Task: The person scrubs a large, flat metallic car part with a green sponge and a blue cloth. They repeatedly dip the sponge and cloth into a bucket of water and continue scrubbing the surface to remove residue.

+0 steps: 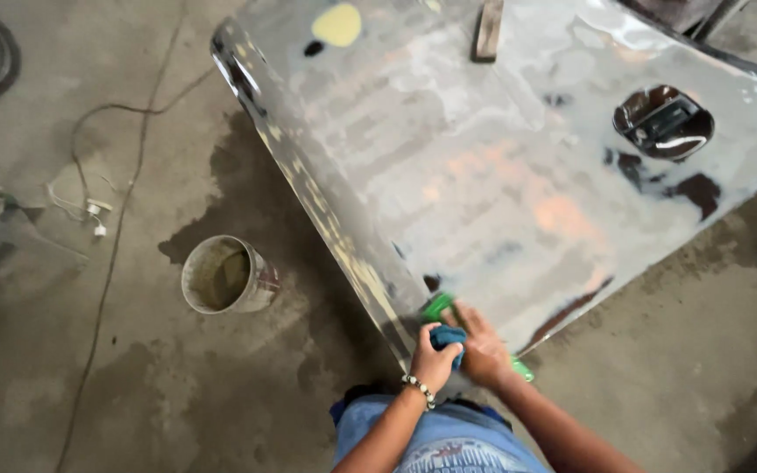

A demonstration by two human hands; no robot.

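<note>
Bare, sanded metal fills most of my view: a car door panel (501,166) lying flat and propped off the concrete floor (659,350), its paint rubbed down to grey with orange and dark patches left. I am working at its near corner. My left hand (434,357), a bead bracelet at the wrist, is curled shut around a blue cloth (449,337) and presses it to the panel's edge. My right hand (484,350) lies just beside it, fingers bent down over a green sanding block (438,307) whose ends poke out on either side (the far end shows near my forearm). Both hands touch the panel.

I judge this to be the rubbing-down stage, with the cloth wiping the spot the block has just cut. The next stroke calls for keeping the block flat, since the corner falls away sharply and a tilted block could gouge the edge.

A dirty bucket (225,276) stands on the wet floor to my left, well apart from the panel, and a thin cable (120,219) trails past it. The handle recess (663,123) sits at the far right.
</note>
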